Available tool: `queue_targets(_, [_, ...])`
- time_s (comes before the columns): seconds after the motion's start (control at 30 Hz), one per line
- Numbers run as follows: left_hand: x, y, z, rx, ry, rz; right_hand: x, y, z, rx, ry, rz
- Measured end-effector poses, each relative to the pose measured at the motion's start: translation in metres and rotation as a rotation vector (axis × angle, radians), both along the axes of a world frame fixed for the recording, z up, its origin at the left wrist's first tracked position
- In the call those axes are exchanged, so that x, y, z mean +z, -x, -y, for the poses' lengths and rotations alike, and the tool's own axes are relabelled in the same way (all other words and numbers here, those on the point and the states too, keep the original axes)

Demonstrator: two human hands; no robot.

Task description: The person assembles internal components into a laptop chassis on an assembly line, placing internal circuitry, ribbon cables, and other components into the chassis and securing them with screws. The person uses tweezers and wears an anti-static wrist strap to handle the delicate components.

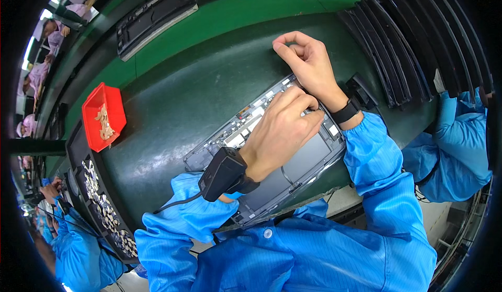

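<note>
An opened flat device housing [308, 158], like a laptop's or tablet's, lies at a slant on the dark green work mat [172, 109]. White and metallic parts line its far edge, and dark flat panels fill the near side. My left hand [285, 127] rests over the far right part of the housing, fingers bent down and drawn together; whatever is beneath the fingertips is hidden. Just past the housing's far right corner, my right hand [311, 64] is raised with thumb and forefinger pinched. Anything between them is too small to make out.
To the left, a red bin [116, 106] holds small tan pieces, beside a black tray [125, 219] of many small parts. Black trays [397, 46] stand in a row at the right. Another device housing [157, 17] sits farther back. A co-worker's blue sleeve [449, 119] shows at right.
</note>
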State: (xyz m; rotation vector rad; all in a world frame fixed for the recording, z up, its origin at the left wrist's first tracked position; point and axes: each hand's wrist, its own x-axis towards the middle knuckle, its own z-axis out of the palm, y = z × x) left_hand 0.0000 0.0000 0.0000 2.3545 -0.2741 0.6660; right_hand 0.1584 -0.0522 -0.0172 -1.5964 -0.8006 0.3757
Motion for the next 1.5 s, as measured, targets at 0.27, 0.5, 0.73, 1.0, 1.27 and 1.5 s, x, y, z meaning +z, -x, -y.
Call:
queue_targets(0.27, [0.0028, 0.0021, -0.0016, 0.005, -0.090, -0.034, 0.0003, 0.0023, -0.0018, -0.004, 0.006, -0.002])
queue_targets(0.5, [-0.0022, 0.0009, -0.0007, -0.015, -0.086, 0.003, 0.0022, 0.0029, 0.0006, -0.003, 0.009, 0.001])
queue_targets(0.73, [0.0004, 0.0012, -0.0006, -0.014, -0.080, -0.004, 0.0036, 0.0029, 0.0011, 0.019, 0.005, -0.016])
queue_targets(1.0, [0.0014, 0.0021, 0.0019, 0.015, -0.072, -0.014, 0.0037, 0.0030, 0.0019, 0.014, 0.011, -0.035])
queue_targets(1.27, [-0.0003, 0.0009, -0.0002, 0.015, -0.071, 0.015, 0.0030, 0.0032, 0.0019, 0.021, 0.014, -0.025])
queue_targets(1.5, [-0.0014, 0.0003, 0.0014, 0.022, -0.061, 0.015, 0.0019, 0.0017, 0.0022, 0.026, 0.009, -0.025])
